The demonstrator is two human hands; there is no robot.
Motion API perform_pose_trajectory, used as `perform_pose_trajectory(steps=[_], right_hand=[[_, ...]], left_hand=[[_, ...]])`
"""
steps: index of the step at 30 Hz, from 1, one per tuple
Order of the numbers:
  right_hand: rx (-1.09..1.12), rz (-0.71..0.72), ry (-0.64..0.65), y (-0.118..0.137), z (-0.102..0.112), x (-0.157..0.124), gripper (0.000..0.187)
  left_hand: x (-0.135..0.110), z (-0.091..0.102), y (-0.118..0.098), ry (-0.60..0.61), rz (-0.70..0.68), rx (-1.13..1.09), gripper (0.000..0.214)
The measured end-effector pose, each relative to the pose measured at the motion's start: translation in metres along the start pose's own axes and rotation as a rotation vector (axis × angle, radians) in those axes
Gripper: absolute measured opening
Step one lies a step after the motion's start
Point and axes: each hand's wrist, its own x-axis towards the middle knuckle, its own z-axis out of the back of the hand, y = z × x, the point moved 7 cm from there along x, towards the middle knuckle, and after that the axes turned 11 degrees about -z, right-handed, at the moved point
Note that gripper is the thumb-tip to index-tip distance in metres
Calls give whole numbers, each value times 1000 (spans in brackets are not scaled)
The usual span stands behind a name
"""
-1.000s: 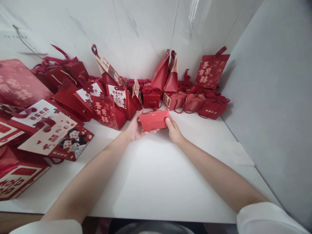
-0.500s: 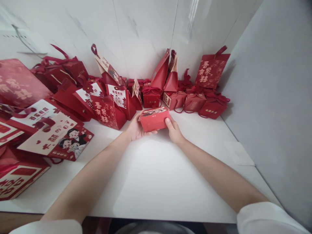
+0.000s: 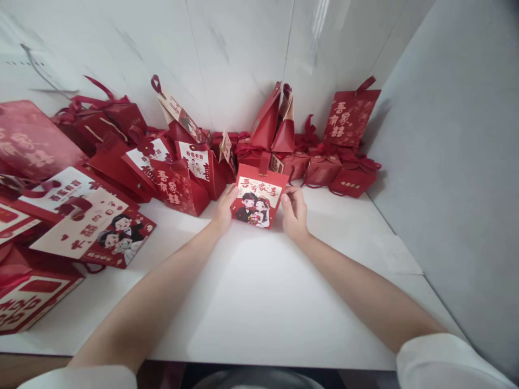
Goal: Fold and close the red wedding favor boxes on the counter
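Between my hands is a red gift box (image 3: 257, 200) with a cartoon bridal couple and lettering on its front, and a ribbon loop at its top. My left hand (image 3: 225, 208) grips its left side, with the fingers partly hidden by the box. On the opposite side my right hand (image 3: 294, 212) holds the right edge, thumb toward the front. The box is upright, its printed face turned to me, just in front of the row of other boxes. A red box with white lettering (image 3: 178, 186) stands left of my left hand.
Small ribbon-tied red boxes (image 3: 353, 175) line the back by the marble wall (image 3: 235, 59). Larger red boxes crowd the left, among them a cream-and-red box with a couple (image 3: 121, 237). A grey partition (image 3: 458, 162) bounds the white table (image 3: 259, 302) on the right.
The gift box has been turned from showing its plain red underside to standing upright with its printed front toward me. My hands have shifted to its two sides.
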Motion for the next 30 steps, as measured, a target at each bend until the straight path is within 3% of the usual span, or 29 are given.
perform_pose_trajectory(steps=[3,6,11,16,20,25,30], right_hand=[[22,76,-70,20,10,10,22],[-125,205,-29,58,15,18,32],[-511,515,231,118,1,8,48],[-554,668,388,142,-1,-1,26],[-612,545,435,146,13,11,11],[-683,388,568,147,26,18,11],[-689,284,607,143,33,22,16]], left_hand=[[0,0,-1,10,-85,120,55],[-5,-4,-7,58,-227,290,56],[-17,-21,-17,286,-440,537,54],[-21,-27,-19,372,-472,575,51],[-18,-21,-10,329,-390,550,54],[-16,-16,-3,283,-316,535,56],[-16,-19,-7,279,-325,537,54]])
